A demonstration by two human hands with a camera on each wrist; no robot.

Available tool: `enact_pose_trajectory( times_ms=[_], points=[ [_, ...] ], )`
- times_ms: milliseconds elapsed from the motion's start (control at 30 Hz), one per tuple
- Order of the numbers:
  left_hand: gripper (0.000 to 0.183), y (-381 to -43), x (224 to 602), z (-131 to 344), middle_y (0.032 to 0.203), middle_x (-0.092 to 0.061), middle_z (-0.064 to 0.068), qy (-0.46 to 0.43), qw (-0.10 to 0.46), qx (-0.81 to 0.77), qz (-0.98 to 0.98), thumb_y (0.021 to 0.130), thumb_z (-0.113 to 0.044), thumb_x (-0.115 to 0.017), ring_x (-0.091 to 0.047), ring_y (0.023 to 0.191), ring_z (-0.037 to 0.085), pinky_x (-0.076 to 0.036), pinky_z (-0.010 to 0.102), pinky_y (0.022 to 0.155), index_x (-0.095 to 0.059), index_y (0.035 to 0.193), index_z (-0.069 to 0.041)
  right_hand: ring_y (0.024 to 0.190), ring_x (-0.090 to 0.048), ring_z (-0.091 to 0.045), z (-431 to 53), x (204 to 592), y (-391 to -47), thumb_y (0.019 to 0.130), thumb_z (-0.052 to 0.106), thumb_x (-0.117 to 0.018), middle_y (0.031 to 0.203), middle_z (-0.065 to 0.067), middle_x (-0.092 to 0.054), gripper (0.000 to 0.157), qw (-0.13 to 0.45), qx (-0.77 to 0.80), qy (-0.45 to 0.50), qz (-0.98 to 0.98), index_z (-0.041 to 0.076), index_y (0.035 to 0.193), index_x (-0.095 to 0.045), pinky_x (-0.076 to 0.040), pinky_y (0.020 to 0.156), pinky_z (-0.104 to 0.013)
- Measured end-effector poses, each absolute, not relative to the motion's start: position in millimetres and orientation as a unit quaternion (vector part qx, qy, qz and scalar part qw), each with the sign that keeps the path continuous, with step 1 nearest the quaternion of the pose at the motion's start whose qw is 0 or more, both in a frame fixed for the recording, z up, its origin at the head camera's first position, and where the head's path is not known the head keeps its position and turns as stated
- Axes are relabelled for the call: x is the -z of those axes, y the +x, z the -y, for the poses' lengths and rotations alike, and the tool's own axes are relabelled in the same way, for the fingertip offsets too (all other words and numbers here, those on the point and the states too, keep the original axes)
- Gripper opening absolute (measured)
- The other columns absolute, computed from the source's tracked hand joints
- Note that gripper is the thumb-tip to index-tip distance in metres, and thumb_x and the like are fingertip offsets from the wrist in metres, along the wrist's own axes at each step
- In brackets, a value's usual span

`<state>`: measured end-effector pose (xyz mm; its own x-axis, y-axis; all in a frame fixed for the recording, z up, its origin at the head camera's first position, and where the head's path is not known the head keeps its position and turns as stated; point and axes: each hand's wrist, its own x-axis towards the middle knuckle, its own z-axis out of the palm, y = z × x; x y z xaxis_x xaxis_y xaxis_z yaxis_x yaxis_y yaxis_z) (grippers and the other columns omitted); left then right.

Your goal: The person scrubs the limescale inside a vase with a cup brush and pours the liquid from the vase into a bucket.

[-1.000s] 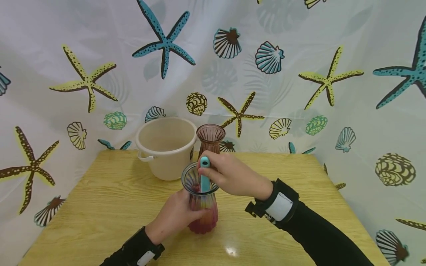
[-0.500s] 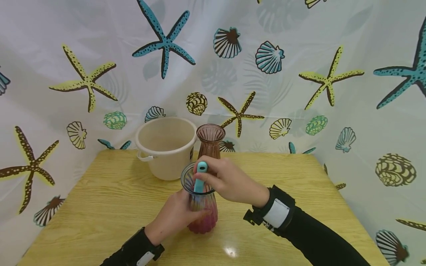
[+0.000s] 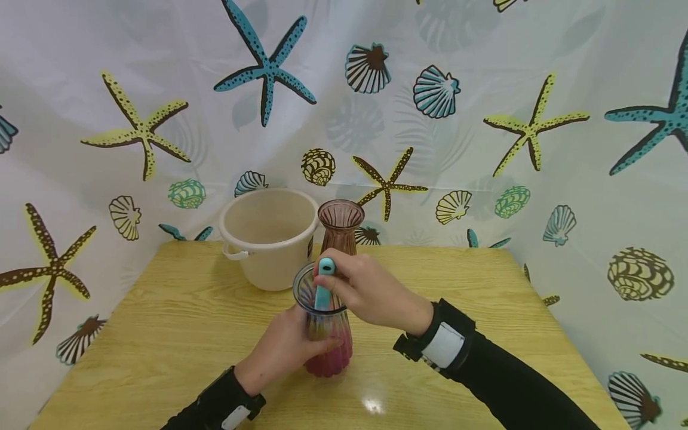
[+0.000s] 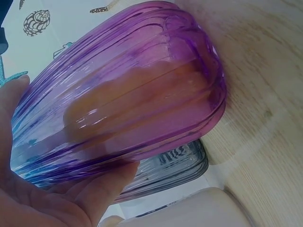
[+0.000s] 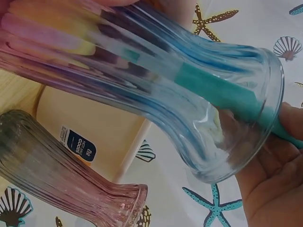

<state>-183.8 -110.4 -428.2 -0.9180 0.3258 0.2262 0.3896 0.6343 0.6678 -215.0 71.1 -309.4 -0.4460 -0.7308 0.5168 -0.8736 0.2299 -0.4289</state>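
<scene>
1. The work looks midway: the teal-handled brush (image 3: 323, 297) is already down inside the fluted glass vase (image 3: 337, 327), its orange-yellow head (image 4: 137, 101), seemingly sponge, low in the body.
2. Left to do, as a judgement: the brush is not yet out. The brownish-pink ribbed vase (image 3: 340, 222) stands at the far side, just right of the off-white bucket (image 3: 274, 257), apart from both hands; whether it needs the same handling cannot be told.
3. The left hand (image 3: 287, 343) grips the vase's body, thumb across the near side, spread about as wide as the glass.
4. The right hand (image 3: 371, 289) pinches the top of the handle snugly between thumb and bent fingers, by the rim.
5. The held vase is upright or nearly so, over the near middle of the wooden table (image 3: 177, 334); whether its base touches the wood is unclear.
6. Its translucent glass runs from a clear, flared mouth through blue and purple to a pink, scalloped base.
</scene>
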Motion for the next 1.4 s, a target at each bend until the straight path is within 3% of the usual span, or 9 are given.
enact_pose_trajectory(
  times_ms=[267, 500, 767, 933, 1200, 1400],
  points=[
    [0.082, -185, 427, 113, 0.119, -0.058, -0.004, -0.200, 0.035, 0.375, 0.904, 0.073, -0.058, -0.072, -0.051, 0.107, 0.006, -0.050, 0.039, 0.089, -0.034, 0.137, -0.023, 0.051, -0.034, -0.004, -72, 301, -217, 0.098, 0.016, -0.054, 0.066, 0.004, -0.041, 0.010, 0.117, -0.288, 0.503, 0.806, 0.011, 0.092, -0.047, -0.032, 0.048, -0.018],
    [0.080, -184, 428, 112, 0.120, -0.058, 0.002, -0.213, 0.035, 0.375, 0.902, 0.077, -0.047, -0.075, -0.053, 0.105, 0.010, -0.051, 0.040, 0.088, -0.034, 0.138, -0.016, 0.049, -0.035, -0.004, -71, 297, -215, 0.097, 0.016, -0.055, 0.062, 0.004, -0.037, 0.012, 0.095, -0.309, 0.487, 0.812, 0.011, 0.089, -0.049, -0.033, 0.046, -0.019],
    [0.078, -184, 428, 112, 0.114, -0.061, 0.000, -0.203, 0.047, 0.371, 0.905, 0.075, -0.048, -0.077, -0.056, 0.098, 0.007, -0.053, 0.035, 0.081, -0.037, 0.135, -0.019, 0.053, -0.048, -0.002, -70, 299, -210, 0.097, 0.014, -0.056, 0.065, -0.001, -0.056, 0.009, 0.063, -0.374, 0.491, 0.784, 0.011, 0.089, -0.054, -0.044, 0.047, -0.021],
    [0.083, -183, 429, 112, 0.117, -0.059, -0.002, -0.195, 0.032, 0.384, 0.902, 0.073, -0.056, -0.074, -0.054, 0.101, 0.007, -0.052, 0.037, 0.084, -0.034, 0.138, -0.022, 0.052, -0.046, -0.002, -67, 306, -210, 0.097, 0.014, -0.056, 0.064, 0.002, -0.052, 0.009, 0.078, -0.389, 0.487, 0.778, 0.011, 0.089, -0.053, -0.042, 0.045, -0.020],
    [0.083, -184, 428, 111, 0.118, -0.056, -0.004, -0.188, 0.016, 0.399, 0.897, 0.072, -0.063, -0.071, -0.052, 0.104, 0.007, -0.050, 0.039, 0.087, -0.035, 0.136, -0.024, 0.054, -0.048, 0.000, -63, 310, -211, 0.098, 0.018, -0.054, 0.073, -0.001, -0.059, 0.006, 0.091, -0.366, 0.502, 0.778, 0.012, 0.096, -0.055, -0.045, 0.046, -0.018],
    [0.085, -184, 428, 112, 0.121, -0.057, -0.004, -0.191, 0.030, 0.392, 0.899, 0.072, -0.061, -0.072, -0.051, 0.106, 0.006, -0.050, 0.039, 0.089, -0.034, 0.138, -0.025, 0.053, -0.045, 0.000, -63, 307, -214, 0.098, 0.016, -0.054, 0.067, 0.003, -0.047, 0.008, 0.104, -0.341, 0.503, 0.787, 0.012, 0.093, -0.050, -0.042, 0.047, -0.017]
  ],
)
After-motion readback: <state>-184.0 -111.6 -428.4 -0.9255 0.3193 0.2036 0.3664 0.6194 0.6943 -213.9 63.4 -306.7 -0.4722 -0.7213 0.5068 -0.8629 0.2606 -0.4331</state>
